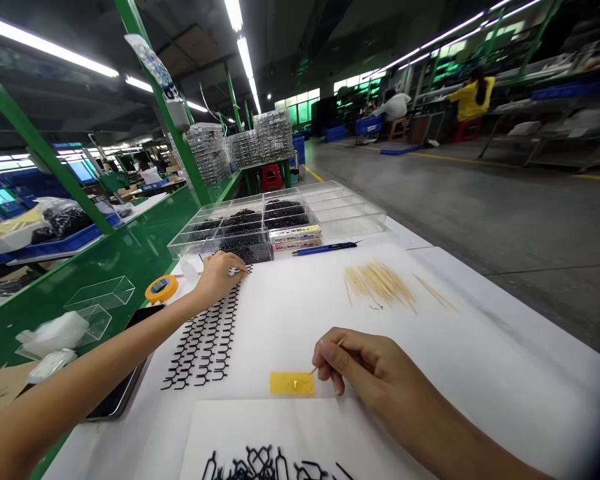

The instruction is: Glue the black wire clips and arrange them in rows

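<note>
lower centre: right hand (363, 363) pinches toothpick (313, 371), tip at yellow tape strip's (284, 383) right edge. left of centre: left hand (219, 275) by black y-shaped pieces (182, 385), grip narrow, contents unclear.

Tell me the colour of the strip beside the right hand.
The strip is yellow, in the head view.

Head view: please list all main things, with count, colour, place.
Flat table: one, white, centre
Y-shaped rowed pieces: dozens, black, left
Loose forked pieces: several, black, bottom
Rectangular tape piece: one, yellow, centre
Thin wooden sticks: dozens, tan, right
Compartmented plastic tray: one, clear, far end
Round tape roll: one, orange, left
Slim pen-like tool: one, blue, before tray
Flat phone-like slab: one, black, left
Left hand: one, at rows' far end
Right hand: one, pinching single stick
</note>
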